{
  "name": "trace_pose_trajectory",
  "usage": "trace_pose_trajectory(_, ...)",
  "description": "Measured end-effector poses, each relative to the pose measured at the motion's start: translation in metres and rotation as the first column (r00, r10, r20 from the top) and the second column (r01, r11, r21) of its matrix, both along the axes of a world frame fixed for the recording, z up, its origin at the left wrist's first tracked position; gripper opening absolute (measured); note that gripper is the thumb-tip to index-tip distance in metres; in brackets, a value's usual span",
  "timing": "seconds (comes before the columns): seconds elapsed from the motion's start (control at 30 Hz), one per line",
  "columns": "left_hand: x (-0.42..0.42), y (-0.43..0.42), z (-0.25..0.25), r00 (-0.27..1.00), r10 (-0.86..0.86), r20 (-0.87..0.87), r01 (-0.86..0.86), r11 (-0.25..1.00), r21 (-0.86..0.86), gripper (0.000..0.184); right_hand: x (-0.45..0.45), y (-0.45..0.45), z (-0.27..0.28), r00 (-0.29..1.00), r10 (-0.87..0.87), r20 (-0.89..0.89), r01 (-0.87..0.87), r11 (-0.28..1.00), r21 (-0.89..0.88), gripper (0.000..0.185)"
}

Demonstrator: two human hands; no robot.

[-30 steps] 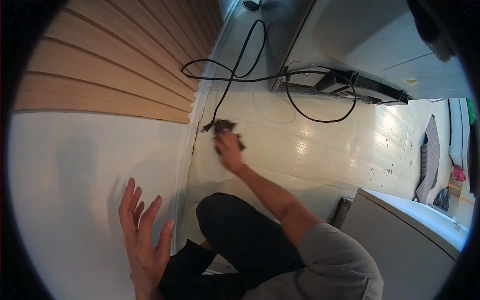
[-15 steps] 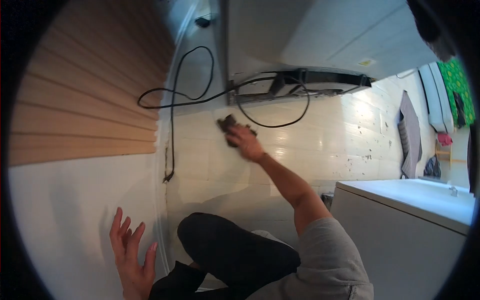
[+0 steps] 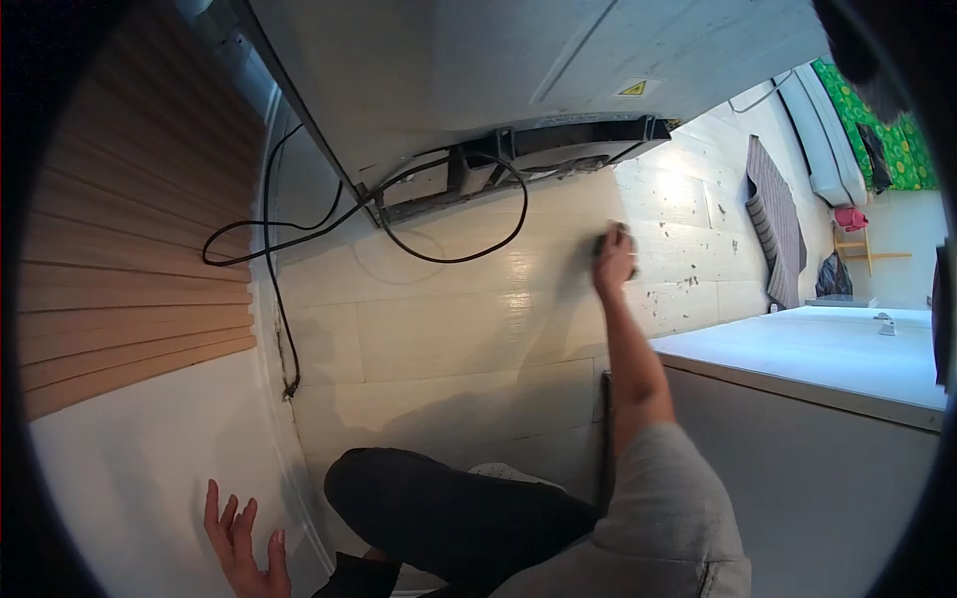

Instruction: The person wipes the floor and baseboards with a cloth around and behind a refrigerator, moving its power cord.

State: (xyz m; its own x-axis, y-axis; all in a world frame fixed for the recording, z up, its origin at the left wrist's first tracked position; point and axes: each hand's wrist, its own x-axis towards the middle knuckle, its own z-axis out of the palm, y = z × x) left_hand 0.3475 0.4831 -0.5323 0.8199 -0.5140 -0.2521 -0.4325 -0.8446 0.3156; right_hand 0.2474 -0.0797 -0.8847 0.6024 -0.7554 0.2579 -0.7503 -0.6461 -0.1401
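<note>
My right hand [image 3: 614, 264] is closed on a dark cloth [image 3: 600, 249], pressed to the pale tiled floor [image 3: 449, 319]; the hand partly hides the cloth and is slightly blurred. Bits of debris [image 3: 688, 284] lie on the floor just right of it. At the lower left, my left hand [image 3: 244, 548] is raised beside the white wall, fingers spread, holding nothing.
A large appliance [image 3: 449, 70] with an open black base stands at the top. Its black cord [image 3: 267, 239] loops over the floor by the slatted wood panel [image 3: 130, 249]. A white cabinet [image 3: 788, 448] is at right, a striped mat [image 3: 778, 219] beyond.
My right hand has swept the dark cloth rightwards across the floor, from near the plug to the debris. The view has turned right, and my left hand stays spread, lower in view.
</note>
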Motion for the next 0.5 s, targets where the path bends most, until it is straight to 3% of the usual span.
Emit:
trace_pose_trajectory(0.03, 0.001, -0.001, -0.001, 1.000, -0.003, 0.012, 0.002, 1.000, 0.018, 0.034, 0.013, 0.031, 0.002, 0.997, 0.082, -0.011, -0.083, 0.996, -0.030, 0.051)
trace_pose_trajectory(0.07, 0.001, -0.002, -0.001, 1.000, -0.007, 0.019, 0.006, 0.999, 0.042, 0.034, 0.015, 0.062, -0.019, 0.978, 0.186, 0.091, -0.199, 0.965, 0.171, 0.057)
trace_pose_trajectory(0.1, 0.002, -0.003, -0.002, 1.000, -0.013, 0.013, 0.013, 0.999, 0.041, 0.034, 0.016, 0.115, -0.011, 0.961, 0.268, 0.062, -0.272, 0.900, 0.341, 0.054)
trace_pose_trajectory(0.13, 0.003, -0.006, -0.004, 0.999, -0.027, 0.025, 0.026, 0.999, 0.030, 0.034, 0.015, 0.148, -0.023, 0.833, 0.543, 0.107, -0.552, 0.795, 0.252, 0.044)
trace_pose_trajectory(0.17, 0.003, -0.007, -0.004, 0.999, -0.038, 0.036, 0.037, 0.999, 0.019, 0.033, 0.017, 0.181, 0.014, 0.683, 0.695, -0.227, -0.617, 0.714, 0.329, 0.029)
trace_pose_trajectory(0.23, 0.004, -0.008, -0.006, 0.997, -0.049, 0.061, 0.049, 0.999, -0.005, 0.033, 0.014, 0.182, 0.010, 0.665, 0.727, -0.170, -0.631, 0.669, 0.393, 0.020)
trace_pose_trajectory(0.3, 0.003, -0.007, -0.003, 0.995, -0.057, 0.078, 0.058, 0.998, -0.017, 0.033, 0.018, 0.148, 0.016, 0.696, 0.500, -0.516, -0.370, 0.865, 0.339, 0.019)
trace_pose_trajectory(0.33, 0.003, -0.007, 0.001, 0.997, -0.046, 0.068, 0.045, 0.999, 0.012, 0.033, 0.019, 0.112, 0.002, 0.707, 0.431, -0.561, -0.114, 0.852, 0.511, 0.019)
trace_pose_trajectory(0.4, 0.005, -0.010, 0.008, 0.998, -0.025, 0.061, 0.022, 0.999, 0.035, 0.033, -0.002, 0.055, 0.000, 0.717, 0.272, -0.642, -0.131, 0.957, 0.260, 0.015)
trace_pose_trajectory(0.43, 0.006, -0.012, 0.011, 0.983, -0.103, 0.152, 0.098, 0.994, 0.037, 0.032, -0.010, 0.028, 0.015, 0.670, 0.218, -0.710, -0.123, 0.975, 0.184, 0.016)
trace_pose_trajectory(0.47, 0.006, -0.011, 0.011, 0.953, -0.173, 0.248, 0.168, 0.985, 0.044, 0.031, -0.026, -0.009, -0.005, 0.520, 0.135, -0.843, -0.114, 0.990, 0.088, 0.020)
trace_pose_trajectory(0.5, 0.003, -0.008, 0.008, 0.954, -0.158, 0.253, 0.152, 0.987, 0.044, 0.031, -0.007, -0.003, 0.040, 0.468, -0.034, -0.883, 0.116, 0.993, 0.024, 0.021)
